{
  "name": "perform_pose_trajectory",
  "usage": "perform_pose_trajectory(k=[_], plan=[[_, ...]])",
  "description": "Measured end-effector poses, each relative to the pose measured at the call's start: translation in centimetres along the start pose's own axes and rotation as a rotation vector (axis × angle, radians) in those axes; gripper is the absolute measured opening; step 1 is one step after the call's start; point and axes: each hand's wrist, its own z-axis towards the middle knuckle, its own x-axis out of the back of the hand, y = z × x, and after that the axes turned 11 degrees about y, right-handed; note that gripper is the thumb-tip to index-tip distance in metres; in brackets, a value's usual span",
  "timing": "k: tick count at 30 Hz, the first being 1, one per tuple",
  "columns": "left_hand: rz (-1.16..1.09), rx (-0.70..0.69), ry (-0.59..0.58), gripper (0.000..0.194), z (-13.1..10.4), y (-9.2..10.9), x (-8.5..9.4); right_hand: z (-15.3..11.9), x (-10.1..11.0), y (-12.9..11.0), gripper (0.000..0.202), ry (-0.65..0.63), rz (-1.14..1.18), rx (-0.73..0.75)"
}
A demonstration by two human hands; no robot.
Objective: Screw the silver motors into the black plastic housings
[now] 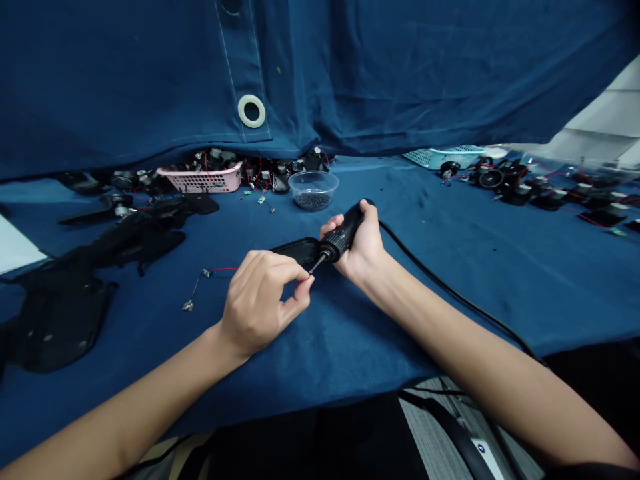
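My right hand (369,247) is wrapped round a black corded electric screwdriver (345,233), whose bit points down and to the left. At the tip of the bit, the thumb and forefinger of my left hand (257,300) are pinched together. Whatever lies between those fingertips is too small to make out. Just behind both hands a black plastic part (300,250) rests on the blue cloth, partly covered by the screwdriver and my left hand. From behind my left hand a thin red wire runs to a tiny circuit board (206,273), with a small metal piece (188,305) on a dark wire.
A clear bowl (313,183) of small dark pieces stands beyond my hands. Pink (203,179) and light blue (440,157) baskets sit at the back among wired parts. Black shells (65,313) lie at left, more assemblies (550,190) at right. The screwdriver cord (450,287) trails right.
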Motion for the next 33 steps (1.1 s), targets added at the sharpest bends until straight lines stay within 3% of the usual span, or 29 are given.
perform_pose_trajectory(k=[20,33], plan=[[0.039,-0.08,-0.013,0.021,0.13,0.22,-0.2,-0.08,-0.08,0.42,0.038,0.021,0.013,0.019],[0.085,-0.048,-0.082,0.021,-0.01,-0.06,-0.27,-0.12,-0.01,0.42,0.024,-0.024,0.007,0.014]])
